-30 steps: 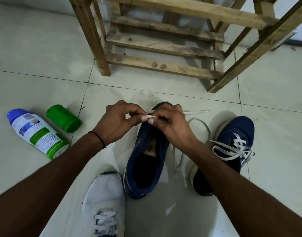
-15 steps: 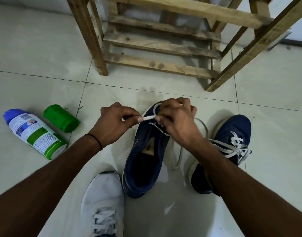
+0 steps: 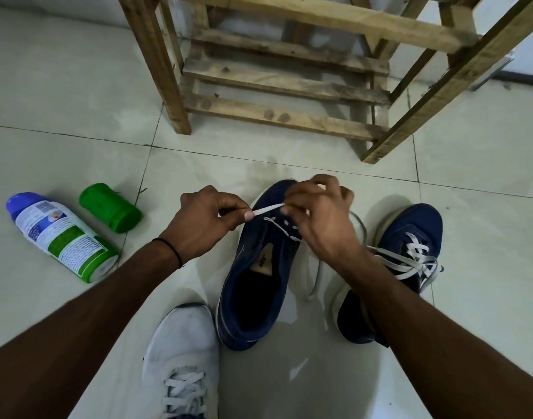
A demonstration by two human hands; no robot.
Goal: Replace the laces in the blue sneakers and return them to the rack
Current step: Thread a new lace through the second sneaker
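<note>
My left hand (image 3: 204,222) pinches white lace (image 3: 266,209) tip; right hand (image 3: 319,219) pinches same lace over open blue sneaker (image 3: 253,282). Blue sneakers: two, laced sneaker (image 3: 410,234) alongside.

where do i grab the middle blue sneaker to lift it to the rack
Probably best to take the middle blue sneaker by its heel collar, from above on the near side. It stands upright, opening up, heel toward you; the left hand and right hand hold the white lace at the toe end, so that end is crowded.
</note>
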